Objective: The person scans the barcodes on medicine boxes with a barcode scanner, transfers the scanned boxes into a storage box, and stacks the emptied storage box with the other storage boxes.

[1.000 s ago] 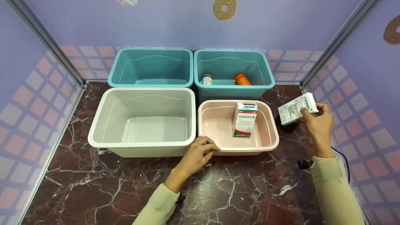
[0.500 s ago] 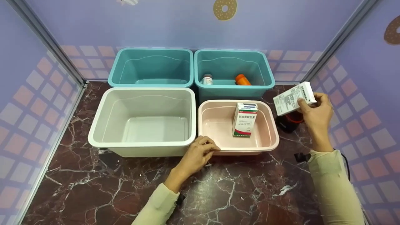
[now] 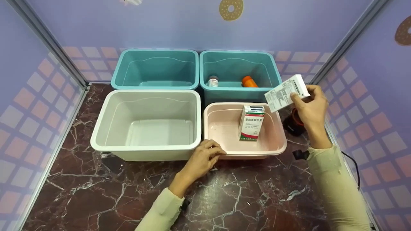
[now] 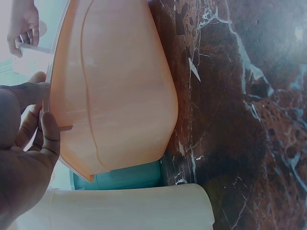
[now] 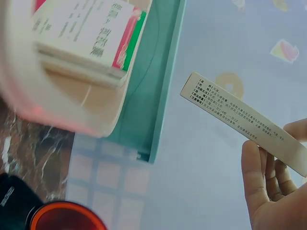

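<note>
My right hand (image 3: pixel 312 107) pinches a white medicine box (image 3: pixel 285 93) printed with dark text, thumb on its front face. It holds the box tilted in the air at the pink bin's back right corner. In the right wrist view the box's narrow printed side (image 5: pixel 235 112) faces the camera. My left hand (image 3: pixel 204 157) grips the front left rim of the pink bin (image 3: pixel 221 128); in the left wrist view its thumb and fingers (image 4: pixel 50 134) pinch that rim. Another medicine box (image 3: pixel 252 123), white with red and green bands, stands in the pink bin.
A white bin (image 3: pixel 147 148) stands left of the pink one. Behind are two teal bins, the left one (image 3: pixel 154 73) and the right one (image 3: pixel 240 94), which holds a white bottle (image 3: pixel 213 81) and an orange bottle (image 3: pixel 249 82). A black object with a red-orange ring (image 3: pixel 293 123) lies at right.
My right hand has carried the white medicine box left and upward, from the right side to the pink bin's back right corner. The left hand has stayed on the rim.
</note>
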Demonstrator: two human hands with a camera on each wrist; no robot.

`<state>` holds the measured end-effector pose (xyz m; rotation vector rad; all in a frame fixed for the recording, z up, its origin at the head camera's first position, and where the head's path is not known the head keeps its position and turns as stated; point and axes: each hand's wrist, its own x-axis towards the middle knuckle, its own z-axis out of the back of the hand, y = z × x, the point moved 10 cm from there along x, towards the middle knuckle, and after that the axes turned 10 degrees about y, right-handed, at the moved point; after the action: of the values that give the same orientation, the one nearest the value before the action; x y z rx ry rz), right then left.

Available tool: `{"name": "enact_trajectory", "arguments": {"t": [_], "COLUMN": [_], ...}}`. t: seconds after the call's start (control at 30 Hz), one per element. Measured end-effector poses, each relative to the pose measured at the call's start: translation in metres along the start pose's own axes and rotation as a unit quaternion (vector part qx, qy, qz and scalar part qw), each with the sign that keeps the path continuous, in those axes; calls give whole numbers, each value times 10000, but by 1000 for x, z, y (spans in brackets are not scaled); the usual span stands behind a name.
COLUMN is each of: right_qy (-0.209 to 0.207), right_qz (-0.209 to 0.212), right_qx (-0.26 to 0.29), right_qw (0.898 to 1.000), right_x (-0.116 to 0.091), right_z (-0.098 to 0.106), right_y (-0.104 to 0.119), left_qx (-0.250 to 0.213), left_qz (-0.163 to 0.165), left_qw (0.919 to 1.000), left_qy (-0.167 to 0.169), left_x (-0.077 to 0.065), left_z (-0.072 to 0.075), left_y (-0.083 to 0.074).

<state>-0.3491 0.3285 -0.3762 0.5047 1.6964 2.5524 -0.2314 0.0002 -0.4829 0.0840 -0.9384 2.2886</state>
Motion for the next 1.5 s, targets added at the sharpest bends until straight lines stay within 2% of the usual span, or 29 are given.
{"name": "enact_trajectory", "arguments": {"t": [0.1, 0.33, 0.63, 0.87, 1.2, 1.5], "right_qy": [14, 330, 463, 772, 1085, 1211], "right_qz": [93, 248, 499, 712, 827, 1195], "right_qx": [-108, 173, -254, -205, -193, -37], "right_qw": [9999, 9990, 9974, 9943, 9905, 9854], "right_x": [1, 4, 5, 8, 9, 9], "right_z": [-9, -35, -63, -90, -123, -148], "right_y": [8, 19, 38, 47, 56, 76], "left_qx": [3, -7, 18, 48, -9, -57], "left_qz": [-53, -68, -137, -171, -145, -34], "left_qw": [10000, 10000, 9999, 9997, 9997, 10000], "left_qy": [-38, -64, -99, -145, -177, -58], "left_x": [0, -1, 0, -1, 0, -1], "left_z": [1, 1, 2, 3, 2, 0], "left_y": [-1, -1, -2, -3, -1, -1]}}
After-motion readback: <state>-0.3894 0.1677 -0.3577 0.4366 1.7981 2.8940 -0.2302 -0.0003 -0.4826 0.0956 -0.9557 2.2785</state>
